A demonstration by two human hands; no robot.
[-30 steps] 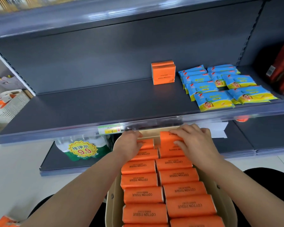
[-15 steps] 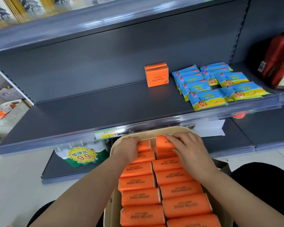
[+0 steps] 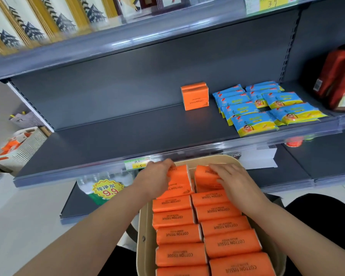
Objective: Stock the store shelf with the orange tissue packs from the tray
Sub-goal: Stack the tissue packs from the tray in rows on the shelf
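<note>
Your L hand (image 3: 157,176) curls its fingers round the far-left pack (image 3: 180,175); your R hand (image 3: 234,183) grips the far-right pack (image 3: 204,176) w/ bent, slightly spread fingers, both at the tray (image 3: 145,246) far end. Other orange packs (image 3: 207,234) lie in 2 rows nearer you. Two stocked packs (image 3: 194,97) stand upright on the shelf (image 3: 118,136), just beside blue packs (image 3: 247,110).

Floor (image 3: 24,226): pale, glossy
Store shelf (image 3: 118,140): dark grey metal
Back panel (image 3: 108,86): dark grey
Crate (image 3: 26,144): white, slatted, far left
</note>
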